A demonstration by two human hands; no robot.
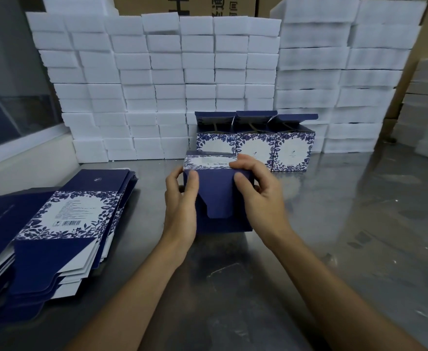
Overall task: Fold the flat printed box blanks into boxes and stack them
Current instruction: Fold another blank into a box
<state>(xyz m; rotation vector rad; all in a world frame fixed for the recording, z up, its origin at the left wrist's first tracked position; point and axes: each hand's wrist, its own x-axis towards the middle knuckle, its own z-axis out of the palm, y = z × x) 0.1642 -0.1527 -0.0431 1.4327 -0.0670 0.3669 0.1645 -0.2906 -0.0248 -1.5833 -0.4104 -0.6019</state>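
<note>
Currently the left hand [180, 196] and right hand [256, 188] grip a half-folded box [218, 198] on the steel table [334, 224], fingers curled round its sides, thumbs pressing the blue bottom flaps. Risk: the tongue flap may spring back out if thumb pressure slips (bottom lock looks unseated). Count: three finished boxes [256, 145] behind, lids open; one pile of flat blanks [56, 229] at left.

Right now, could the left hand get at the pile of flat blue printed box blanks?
Probably yes: the pile lies open beside the left hand, but that hand grips the blue box.
</note>
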